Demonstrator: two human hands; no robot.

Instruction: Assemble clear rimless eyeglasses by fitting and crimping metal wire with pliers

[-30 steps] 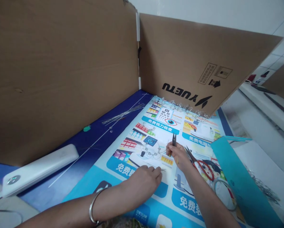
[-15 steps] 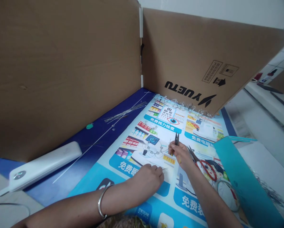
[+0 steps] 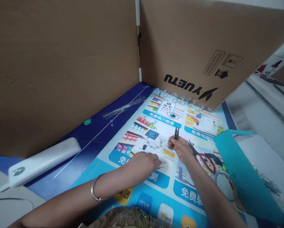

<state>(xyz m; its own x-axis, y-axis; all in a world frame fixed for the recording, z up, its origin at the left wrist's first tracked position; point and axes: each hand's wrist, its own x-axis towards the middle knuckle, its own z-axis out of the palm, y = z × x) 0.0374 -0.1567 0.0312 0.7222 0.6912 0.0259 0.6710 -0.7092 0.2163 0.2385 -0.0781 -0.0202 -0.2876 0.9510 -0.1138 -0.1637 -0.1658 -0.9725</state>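
Note:
My right hand (image 3: 181, 150) grips a pair of pliers (image 3: 177, 133), whose dark, narrow jaws point up and away from me. Just left of it is a loop of thin wire with clear beads (image 3: 156, 146); whether the right fingers also pinch this wire is too fine to tell. My left hand (image 3: 144, 166), with a silver bangle on the wrist, lies back-up close in front of the beaded loop. Its fingers are curled in, and their tips are hidden under the hand. Thin wire ends (image 3: 163, 164) show beside its knuckles.
Red-handled scissors (image 3: 205, 161) and a roll of clear line (image 3: 225, 185) lie right of my right forearm. Beyond is a teal folder (image 3: 246, 180). Cut wires (image 3: 124, 107) and a white lamp (image 3: 45, 161) are left. Cardboard walls (image 3: 191, 41) enclose the back; beaded pieces (image 3: 187, 100) line their foot.
My left hand has moved slightly up and forward, nearer to the beaded loop, and its fingers show less. My right hand keeps the pliers nearly in place. The view has shifted a little.

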